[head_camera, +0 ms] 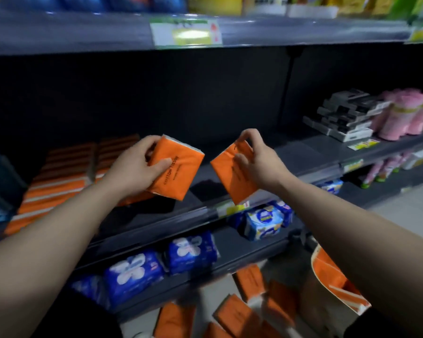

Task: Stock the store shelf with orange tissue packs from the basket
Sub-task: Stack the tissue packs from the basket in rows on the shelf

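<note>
Right now the person stands facing the shelf [303, 154] with both bare arms stretched out, an orange pack in each hand. The left hand [137, 164] grips one orange tissue pack [181, 172] by its left side: the thumb [161, 165] lies across the printed front, and the other fingers curl round behind the upper left edge, mostly hidden. That pack is tilted, its lettering running up the face, and it is held just above the dark shelf board.

The right hand [257, 159] pinches a second orange pack [230, 176] near its upper right corner, a fingertip at the top edge and the thumb pressed on the front. Most of this pack hangs down and to the left of the fingers, its lowest corner over the shelf's front rail. The two packs are near each other but apart, with dark shelf showing between them.

To the left, stacked orange packs [59, 176] already lie on the same shelf, just behind the left wrist. Further right on it sit dark boxes [347, 115] and pink rolls [401, 113]. Blue packs [191, 250] fill the shelf below. Down at floor level, loose orange packs [242, 313] lie in a blurred heap; I cannot make out what holds them.
</note>
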Available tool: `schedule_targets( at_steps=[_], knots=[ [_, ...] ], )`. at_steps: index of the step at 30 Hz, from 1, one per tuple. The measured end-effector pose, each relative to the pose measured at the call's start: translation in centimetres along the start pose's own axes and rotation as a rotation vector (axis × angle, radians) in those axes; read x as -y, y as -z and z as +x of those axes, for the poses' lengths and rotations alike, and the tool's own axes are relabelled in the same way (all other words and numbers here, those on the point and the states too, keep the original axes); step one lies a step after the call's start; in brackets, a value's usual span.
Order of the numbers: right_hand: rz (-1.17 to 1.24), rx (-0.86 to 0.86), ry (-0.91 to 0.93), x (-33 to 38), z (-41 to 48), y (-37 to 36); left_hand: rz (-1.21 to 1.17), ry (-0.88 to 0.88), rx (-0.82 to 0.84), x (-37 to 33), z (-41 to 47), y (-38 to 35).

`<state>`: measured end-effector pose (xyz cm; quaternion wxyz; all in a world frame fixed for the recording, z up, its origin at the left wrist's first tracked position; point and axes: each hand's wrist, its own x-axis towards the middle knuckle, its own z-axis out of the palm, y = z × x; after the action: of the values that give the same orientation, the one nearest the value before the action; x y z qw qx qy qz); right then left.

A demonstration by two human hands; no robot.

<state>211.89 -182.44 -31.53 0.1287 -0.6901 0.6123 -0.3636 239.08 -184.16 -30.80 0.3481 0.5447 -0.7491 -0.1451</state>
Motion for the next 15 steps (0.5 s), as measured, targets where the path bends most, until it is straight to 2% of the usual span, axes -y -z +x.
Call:
schedule_targets(
  at_steps=[3,8,11,15],
  knots=[
    [0.006,0.027,0.019,1.8,1.1,-2.1,0.106,0.036,0.061,1.7,-0.2,2.6],
    [0.015,0.090,-0.002,4.0,2.2,-4.2,0.113,0.141,0.180,4.1,-0.9,4.6],
    [0.051,0.147,-0.001,5.0,2.5,-5.2,0.129,0.166,0.180,5.6,-1.2,4.4],
    [0.079,0.242,0.001,5.7,2.7,-6.4,0.215,0.111,0.117,7.1,-0.7,3.8]
  ],
)
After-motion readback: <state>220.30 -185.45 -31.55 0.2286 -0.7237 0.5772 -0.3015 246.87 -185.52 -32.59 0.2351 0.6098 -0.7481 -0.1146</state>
